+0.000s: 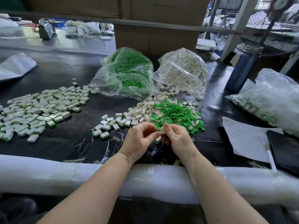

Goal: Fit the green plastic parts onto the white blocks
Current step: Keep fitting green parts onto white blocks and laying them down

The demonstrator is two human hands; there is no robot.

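My right hand (pixel 177 139) pinches a small white block (pixel 162 130) between thumb and forefinger, just in front of a loose heap of green plastic parts (pixel 176 114) and white blocks (pixel 142 110). A second white block with a green end (pixel 158 140) sits lower between the two hands; which hand holds it I cannot tell. My left hand (pixel 140 139) is beside it with its fingers curled, fingertips close to the pinched block. Assembled white-and-green blocks (pixel 40 109) lie spread on the left of the black table.
A clear bag of green parts (pixel 127 71) and a clear bag of white blocks (pixel 182 70) stand behind the heap. A blue bottle (pixel 242 68), a bag of finished pieces (pixel 265 101), paper, a pen and a dark tablet (pixel 284 149) are on the right. White foam padding (pixel 48 173) lines the near edge.
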